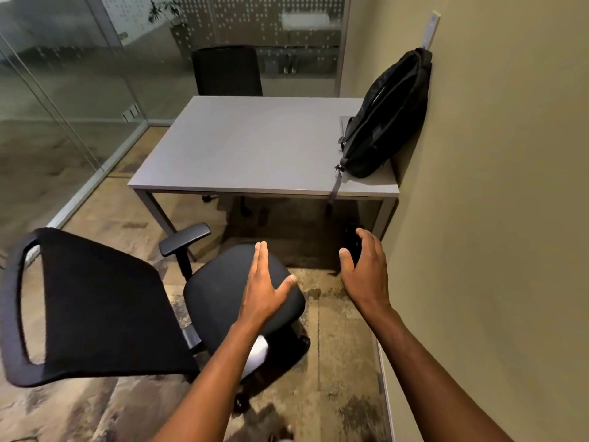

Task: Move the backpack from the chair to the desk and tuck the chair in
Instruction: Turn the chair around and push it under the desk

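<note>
- The backpack (387,116) stands on the right end of the counter (255,148), leaning against the wall (494,186).
- The chair (105,307) is away from the counter, its seat empty.
- The left hand (266,288) hovers over the seat, grip spread apart.
- The right hand (366,272) is near the wall, grip also apart, holding nothing.

The backpack (385,116) at the right of the frame is black with a grey strap, on a plain pale grey desk (255,145). My office chair (134,301) at lower left is black, its mesh back too. The carpet (344,362) is mottled tan and dark brown. The wall (510,218) at right is flat olive-beige.
</note>
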`<state>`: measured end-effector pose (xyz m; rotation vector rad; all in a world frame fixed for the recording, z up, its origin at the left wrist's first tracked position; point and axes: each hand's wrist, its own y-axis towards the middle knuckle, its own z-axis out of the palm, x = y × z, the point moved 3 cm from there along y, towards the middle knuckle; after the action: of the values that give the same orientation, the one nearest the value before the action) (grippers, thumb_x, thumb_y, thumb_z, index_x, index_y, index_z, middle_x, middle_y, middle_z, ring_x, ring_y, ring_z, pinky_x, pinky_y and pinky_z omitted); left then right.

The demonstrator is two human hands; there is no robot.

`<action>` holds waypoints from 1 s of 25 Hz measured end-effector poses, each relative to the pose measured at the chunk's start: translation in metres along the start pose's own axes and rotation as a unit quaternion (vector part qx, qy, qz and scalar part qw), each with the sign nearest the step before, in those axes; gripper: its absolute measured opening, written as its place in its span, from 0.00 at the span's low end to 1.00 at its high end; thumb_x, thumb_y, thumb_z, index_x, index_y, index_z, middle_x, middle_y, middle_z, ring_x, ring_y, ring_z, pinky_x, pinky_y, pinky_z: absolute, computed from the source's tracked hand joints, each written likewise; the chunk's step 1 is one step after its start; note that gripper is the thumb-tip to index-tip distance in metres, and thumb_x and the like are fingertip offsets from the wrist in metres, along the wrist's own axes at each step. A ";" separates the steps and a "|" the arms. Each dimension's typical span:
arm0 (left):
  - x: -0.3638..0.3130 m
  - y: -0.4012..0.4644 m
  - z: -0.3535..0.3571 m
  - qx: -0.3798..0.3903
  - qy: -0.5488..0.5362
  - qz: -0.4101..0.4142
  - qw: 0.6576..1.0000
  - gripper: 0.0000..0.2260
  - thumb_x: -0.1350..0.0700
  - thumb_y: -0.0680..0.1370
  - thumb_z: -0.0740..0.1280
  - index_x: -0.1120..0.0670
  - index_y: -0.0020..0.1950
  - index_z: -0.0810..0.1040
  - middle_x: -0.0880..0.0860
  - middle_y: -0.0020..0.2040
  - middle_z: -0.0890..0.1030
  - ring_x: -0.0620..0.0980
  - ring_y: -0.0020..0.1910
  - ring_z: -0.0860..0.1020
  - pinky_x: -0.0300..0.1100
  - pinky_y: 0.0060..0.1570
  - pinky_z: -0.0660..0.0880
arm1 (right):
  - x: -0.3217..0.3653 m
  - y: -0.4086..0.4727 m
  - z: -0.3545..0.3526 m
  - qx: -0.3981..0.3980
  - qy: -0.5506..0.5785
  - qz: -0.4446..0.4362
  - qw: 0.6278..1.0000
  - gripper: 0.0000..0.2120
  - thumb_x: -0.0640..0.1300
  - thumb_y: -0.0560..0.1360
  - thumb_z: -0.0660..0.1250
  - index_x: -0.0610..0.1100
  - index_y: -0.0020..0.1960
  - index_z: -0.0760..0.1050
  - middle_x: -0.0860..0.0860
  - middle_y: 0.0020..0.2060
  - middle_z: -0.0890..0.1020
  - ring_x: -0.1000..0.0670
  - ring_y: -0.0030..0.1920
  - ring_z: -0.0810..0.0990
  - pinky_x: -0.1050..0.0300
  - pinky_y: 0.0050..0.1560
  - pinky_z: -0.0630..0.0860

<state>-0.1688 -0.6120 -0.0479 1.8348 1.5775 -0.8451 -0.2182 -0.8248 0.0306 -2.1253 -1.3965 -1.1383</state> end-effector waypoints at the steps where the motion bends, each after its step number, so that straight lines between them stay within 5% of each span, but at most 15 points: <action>1: 0.003 -0.005 -0.010 -0.005 0.001 0.003 1.000 0.44 0.45 0.77 0.72 0.51 0.83 0.47 0.51 0.85 0.49 0.46 0.82 0.49 0.38 0.74 0.50 | 0.005 -0.009 0.004 0.001 0.004 0.002 1.000 0.26 0.47 0.80 0.64 0.45 0.76 0.64 0.46 0.75 0.67 0.45 0.74 0.67 0.46 0.71 0.69; 9: 0.057 -0.034 -0.116 -0.030 0.005 0.004 1.000 0.41 0.47 0.78 0.72 0.52 0.83 0.51 0.52 0.84 0.53 0.50 0.83 0.52 0.46 0.78 0.54 | 0.052 -0.072 0.057 -0.011 0.027 0.038 0.999 0.24 0.45 0.79 0.65 0.44 0.74 0.66 0.44 0.73 0.70 0.44 0.71 0.69 0.49 0.67 0.68; 13: 0.105 -0.038 -0.187 -0.009 0.011 0.007 1.000 0.40 0.47 0.78 0.71 0.51 0.83 0.52 0.51 0.84 0.53 0.51 0.82 0.54 0.54 0.79 0.59 | 0.083 -0.111 0.110 -0.024 0.033 0.070 0.997 0.24 0.44 0.79 0.65 0.44 0.73 0.66 0.43 0.73 0.70 0.42 0.71 0.69 0.49 0.67 0.67; 18: 0.158 -0.030 -0.256 0.036 0.034 0.029 0.998 0.40 0.46 0.78 0.71 0.50 0.83 0.53 0.52 0.84 0.56 0.51 0.82 0.54 0.54 0.79 0.58 | 0.132 -0.151 0.176 -0.023 0.045 0.107 0.993 0.24 0.45 0.78 0.66 0.44 0.73 0.67 0.42 0.71 0.71 0.41 0.70 0.70 0.47 0.67 0.68; 25: 0.212 -0.017 -0.297 0.108 0.142 0.035 0.983 0.20 0.46 0.83 0.63 0.50 0.73 0.75 0.54 0.73 0.76 0.54 0.79 0.64 0.60 0.76 0.61 | 0.177 -0.164 0.241 0.044 0.009 0.089 0.995 0.27 0.44 0.77 0.68 0.41 0.73 0.66 0.41 0.70 0.72 0.40 0.70 0.70 0.46 0.70 0.67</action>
<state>-0.1344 -0.2490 -0.0224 2.2357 1.6303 -0.7759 -0.2260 -0.4852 -0.0009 -2.1245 -1.1981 -1.0056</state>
